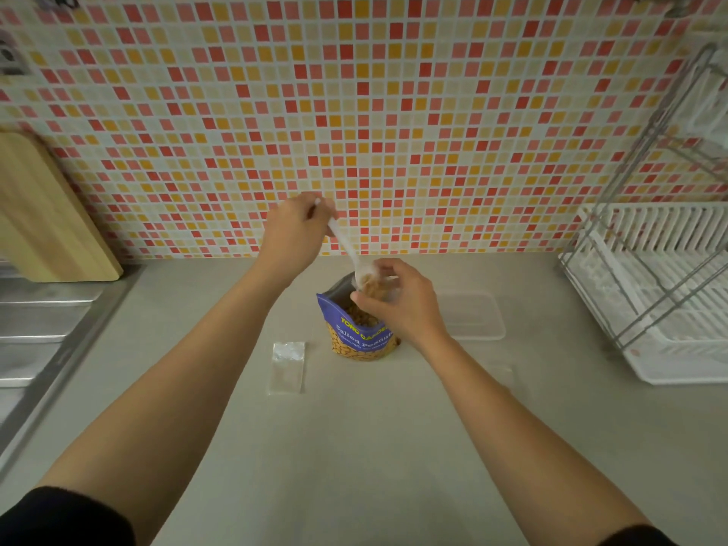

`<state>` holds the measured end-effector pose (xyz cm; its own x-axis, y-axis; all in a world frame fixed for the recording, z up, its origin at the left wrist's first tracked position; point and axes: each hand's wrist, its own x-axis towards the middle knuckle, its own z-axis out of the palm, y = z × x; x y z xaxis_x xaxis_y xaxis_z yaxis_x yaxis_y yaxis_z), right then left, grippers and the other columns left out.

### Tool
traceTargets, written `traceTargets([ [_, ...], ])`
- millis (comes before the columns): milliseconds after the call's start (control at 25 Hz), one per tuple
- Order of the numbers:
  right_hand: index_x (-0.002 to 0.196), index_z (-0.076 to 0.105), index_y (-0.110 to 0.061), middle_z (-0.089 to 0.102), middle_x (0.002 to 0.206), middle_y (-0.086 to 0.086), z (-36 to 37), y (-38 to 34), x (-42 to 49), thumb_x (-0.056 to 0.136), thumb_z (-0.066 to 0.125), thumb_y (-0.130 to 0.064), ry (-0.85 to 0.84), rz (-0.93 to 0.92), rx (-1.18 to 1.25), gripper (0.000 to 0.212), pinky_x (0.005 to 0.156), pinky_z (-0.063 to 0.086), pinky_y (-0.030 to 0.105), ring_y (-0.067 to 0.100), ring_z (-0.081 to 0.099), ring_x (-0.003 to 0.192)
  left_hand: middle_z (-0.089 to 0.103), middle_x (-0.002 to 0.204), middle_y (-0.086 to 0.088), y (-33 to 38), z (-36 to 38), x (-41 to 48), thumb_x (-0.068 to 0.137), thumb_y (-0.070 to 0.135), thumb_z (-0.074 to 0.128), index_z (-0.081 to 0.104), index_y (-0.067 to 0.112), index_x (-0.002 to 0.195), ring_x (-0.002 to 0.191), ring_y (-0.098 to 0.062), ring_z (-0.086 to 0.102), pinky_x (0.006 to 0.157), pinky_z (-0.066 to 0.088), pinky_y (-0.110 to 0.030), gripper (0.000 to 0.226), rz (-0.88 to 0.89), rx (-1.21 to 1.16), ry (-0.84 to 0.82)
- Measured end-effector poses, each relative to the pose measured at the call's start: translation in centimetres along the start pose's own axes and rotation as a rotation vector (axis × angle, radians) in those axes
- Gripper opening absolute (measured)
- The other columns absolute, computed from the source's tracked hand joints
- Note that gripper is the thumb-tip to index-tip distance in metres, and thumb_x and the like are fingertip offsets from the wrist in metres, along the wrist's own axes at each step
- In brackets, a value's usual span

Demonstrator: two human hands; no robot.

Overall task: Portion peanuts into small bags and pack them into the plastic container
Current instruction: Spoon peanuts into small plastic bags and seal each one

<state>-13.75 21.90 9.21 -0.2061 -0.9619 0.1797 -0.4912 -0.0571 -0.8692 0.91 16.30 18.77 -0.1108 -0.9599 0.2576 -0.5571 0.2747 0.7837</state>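
Note:
A blue and yellow peanut bag (360, 336) stands open on the counter. Above its mouth my right hand (402, 301) pinches a small clear bag (376, 285) that holds some peanuts. My left hand (293, 234) grips the handle of a white plastic spoon (346, 246), and the spoon's bowl tips into the small bag's opening. A clear plastic container (472, 315) sits on the counter just right of my right hand, partly hidden by it. A stack of small clear bags (288, 366) lies flat to the left of the peanut bag.
A steel sink (35, 333) fills the left edge, with a wooden cutting board (47, 214) leaning on the tiled wall. A white dish rack (662, 293) stands at the right. Another faint clear bag (500, 374) lies near my right forearm.

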Motion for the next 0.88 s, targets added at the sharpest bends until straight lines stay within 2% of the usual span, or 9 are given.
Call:
traceTargets([
  [80, 0.107, 0.06, -0.026, 0.064, 0.102, -0.013, 0.0, -0.2, -0.1, 0.068, 0.078, -0.035, 0.004, 0.033, 0.122, 0.044, 0.072, 0.047, 0.014, 0.0, 0.059, 0.086, 0.066, 0.079, -0.004, 1.2, -0.5, -0.4, 0.097, 0.021, 0.04, 0.065, 0.005, 0.093, 0.055, -0.011, 0.049, 0.059, 0.036, -0.026, 0.03, 0.163, 0.116, 0.074],
  [120, 0.107, 0.061, -0.025, 0.064, 0.101, -0.013, 0.0, -0.2, -0.1, 0.069, 0.077, -0.033, 0.014, 0.047, 0.166, 0.043, 0.069, 0.046, 0.009, -0.002, 0.059, 0.085, 0.065, 0.079, -0.004, 1.4, -1.1, -0.3, 0.097, 0.02, 0.04, 0.065, 0.005, 0.094, 0.055, -0.012, 0.05, 0.055, 0.037, -0.023, 0.03, 0.175, 0.103, 0.144],
  [240, 0.107, 0.059, -0.027, 0.064, 0.104, -0.01, -0.3, 0.8, -0.5, 0.069, 0.079, -0.032, 0.074, 0.108, 0.293, 0.042, 0.072, 0.049, 0.014, 0.004, 0.06, 0.09, 0.065, 0.083, -0.003, 0.0, -2.3, 0.1, 0.096, 0.02, 0.04, 0.064, 0.008, 0.097, 0.059, -0.006, 0.052, 0.047, 0.038, -0.009, 0.028, -0.01, -0.057, 0.315],
  [320, 0.105, 0.057, -0.03, 0.063, 0.106, -0.008, -0.7, 1.8, -0.9, 0.07, 0.079, -0.034, 0.101, 0.135, 0.342, 0.042, 0.074, 0.05, 0.019, 0.007, 0.06, 0.093, 0.067, 0.086, -0.003, -2.6, -0.4, -0.9, 0.096, 0.019, 0.04, 0.065, 0.012, 0.096, 0.068, -0.009, 0.056, 0.057, 0.043, -0.014, 0.026, -0.068, 0.013, 0.235],
  [400, 0.106, 0.056, -0.03, 0.063, 0.105, -0.009, -1.1, 2.6, -1.4, 0.071, 0.077, -0.035, 0.077, 0.155, 0.321, 0.041, 0.074, 0.048, 0.016, 0.004, 0.059, 0.094, 0.069, 0.089, -0.001, -5.8, 3.1, -2.5, 0.096, 0.027, 0.042, 0.066, 0.02, 0.099, 0.095, -0.021, 0.056, 0.077, 0.047, -0.03, 0.025, -0.034, 0.198, 0.055],
  [480, 0.109, 0.056, -0.028, 0.062, 0.104, -0.009, -1.5, 3.3, -1.8, 0.073, 0.075, -0.036, 0.038, 0.179, 0.291, 0.042, 0.075, 0.047, 0.016, 0.003, 0.059, 0.093, 0.068, 0.095, -0.001, -7.5, 5.9, -3.8, 0.095, 0.039, 0.044, 0.065, 0.029, 0.105, 0.116, -0.022, 0.044, 0.088, 0.038, -0.041, 0.026, -0.044, 0.397, -0.07],
  [640, 0.111, 0.056, -0.024, 0.063, 0.107, -0.008, -2.0, 4.1, -2.0, 0.074, 0.074, -0.035, -0.031, 0.224, 0.272, 0.043, 0.076, 0.048, 0.019, 0.006, 0.06, 0.096, 0.062, 0.114, -0.002, -7.3, 7.8, -3.8, 0.096, 0.039, 0.042, 0.065, 0.028, 0.112, 0.128, -0.015, 0.035, 0.09, 0.029, -0.044, 0.03, -0.132, 0.442, -0.072],
  [760, 0.115, 0.056, -0.022, 0.063, 0.114, -0.006, -2.1, 4.5, -1.8, 0.074, 0.074, -0.038, -0.057, 0.238, 0.279, 0.048, 0.087, 0.051, 0.029, 0.011, 0.06, 0.104, 0.059, 0.119, -0.002, -6.9, 8.0, -3.1, 0.097, 0.034, 0.038, 0.064, 0.025, 0.112, 0.129, -0.015, 0.034, 0.093, 0.028, -0.045, 0.032, -0.26, 0.428, -0.08],
  [880, 0.119, 0.054, -0.022, 0.062, 0.119, -0.004, -2.0, 4.9, -1.8, 0.072, 0.074, -0.042, -0.071, 0.24, 0.252, 0.055, 0.091, 0.052, 0.034, 0.013, 0.06, 0.107, 0.058, 0.121, -0.002, -6.9, 8.2, -3.3, 0.097, 0.031, 0.037, 0.064, 0.024, 0.112, 0.13, -0.014, 0.033, 0.094, 0.029, -0.046, 0.032, -0.243, 0.533, -0.017],
])
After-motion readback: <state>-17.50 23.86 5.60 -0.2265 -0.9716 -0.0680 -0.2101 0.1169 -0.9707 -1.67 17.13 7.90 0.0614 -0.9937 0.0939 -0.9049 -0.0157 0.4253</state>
